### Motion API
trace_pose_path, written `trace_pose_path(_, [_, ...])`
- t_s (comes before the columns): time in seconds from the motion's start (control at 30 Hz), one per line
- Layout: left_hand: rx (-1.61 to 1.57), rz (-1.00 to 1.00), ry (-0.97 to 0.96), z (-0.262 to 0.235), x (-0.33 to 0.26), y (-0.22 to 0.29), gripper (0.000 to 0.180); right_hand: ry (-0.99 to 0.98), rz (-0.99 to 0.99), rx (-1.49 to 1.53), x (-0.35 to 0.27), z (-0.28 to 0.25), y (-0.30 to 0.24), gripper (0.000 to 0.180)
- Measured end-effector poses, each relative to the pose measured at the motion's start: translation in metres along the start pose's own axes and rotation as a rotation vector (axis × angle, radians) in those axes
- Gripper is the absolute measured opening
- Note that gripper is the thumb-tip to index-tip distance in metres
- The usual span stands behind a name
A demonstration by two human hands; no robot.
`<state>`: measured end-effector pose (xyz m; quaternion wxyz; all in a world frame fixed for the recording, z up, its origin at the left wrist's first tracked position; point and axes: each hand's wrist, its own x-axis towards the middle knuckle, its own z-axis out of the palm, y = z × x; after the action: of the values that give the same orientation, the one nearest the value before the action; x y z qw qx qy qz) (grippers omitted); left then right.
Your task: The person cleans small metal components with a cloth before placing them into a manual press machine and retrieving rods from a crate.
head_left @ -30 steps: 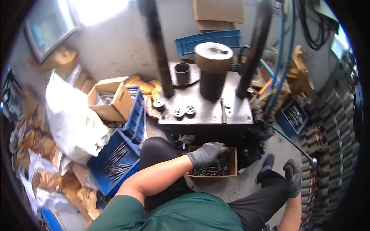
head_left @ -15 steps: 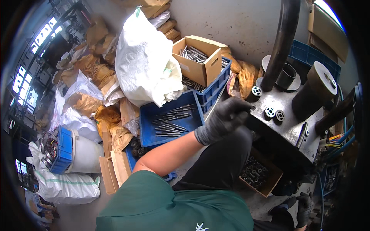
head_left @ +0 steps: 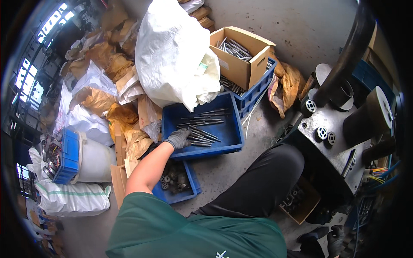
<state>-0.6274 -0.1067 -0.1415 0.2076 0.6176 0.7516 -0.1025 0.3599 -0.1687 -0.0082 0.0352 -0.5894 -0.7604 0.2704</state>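
Grey, spotted wall (head_left: 297,36) closes off the back, and concrete floor (head_left: 221,178) leaves a gap between the bins and the raised knee. On the right stands a steel machine table (head_left: 337,155), its near edge beyond that knee. White sack (head_left: 172,51) bulges over the rear left rim of a blue bin (head_left: 236,129), so room above that corner is tight, whereas the right part of the bin is freer. Behind it, a cardboard box (head_left: 232,71) rests on a blue crate (head_left: 256,96), which probably saves floor space.

Reaching over the near left wall, the gloved left hand (head_left: 178,139) has its fingers curled down at the rods' left ends; whether they pinch any, I cannot tell. The right hand (head_left: 335,241), also gloved, is low by the foot, fingers bent (too dim there to say if they hold anything). Slim dark metal rods (head_left: 204,135) lie inside the blue bin, roughly side by side, perhaps so their ends stay easy to grasp.
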Motion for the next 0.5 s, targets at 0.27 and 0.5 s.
trace_pose_path(0.27, [0.247, 0.297, -0.116, -0.002, 0.038, 0.023, 0.086, -0.051, 0.677, 0.329, 0.005, -0.041, -0.077, 0.087])
trace_pose_path(0.5, [0.245, 0.336, -0.086, 0.005, 0.063, 0.03, 0.079, -0.147, 0.777, 0.437, -0.009, -0.058, 0.012, 0.065])
